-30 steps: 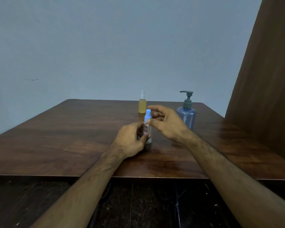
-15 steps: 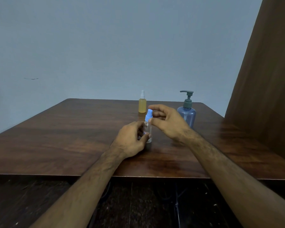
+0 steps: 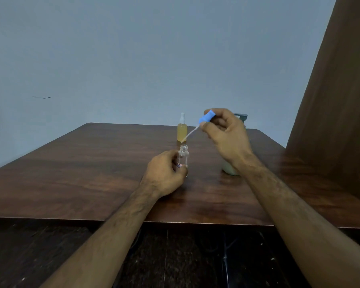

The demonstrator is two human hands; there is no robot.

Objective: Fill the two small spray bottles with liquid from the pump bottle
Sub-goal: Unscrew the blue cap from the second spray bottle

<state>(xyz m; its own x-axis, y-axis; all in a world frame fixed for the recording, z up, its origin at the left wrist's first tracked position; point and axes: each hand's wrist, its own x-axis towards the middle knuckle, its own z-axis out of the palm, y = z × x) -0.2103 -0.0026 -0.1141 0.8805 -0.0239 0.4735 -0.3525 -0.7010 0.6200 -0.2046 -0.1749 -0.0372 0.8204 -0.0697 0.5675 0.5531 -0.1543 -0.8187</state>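
Clear small plastic spray bottle [image 3: 183,157] stood upright on the dark brown wooden counter [image 3: 71,173], uncapped, its open threaded neck showing at the top and a red-and-blue label partly visible low on its side. The left hand [image 3: 164,173] gripped its lower body, fingers curled round it from the left. The right hand [image 3: 224,132] was raised above and to the right of the bottle, its thumb and fingers pinching the blue spray cap [image 3: 206,117]; the cap's thin whitish dip tube [image 3: 190,134] slanted down to the left, its tip just above the open neck, apart from it. Behind stood a small spray bottle of yellow liquid with a clear cap [image 3: 182,128]. The blue-grey pump bottle [image 3: 230,170] was mostly hidden behind the right hand and wrist.
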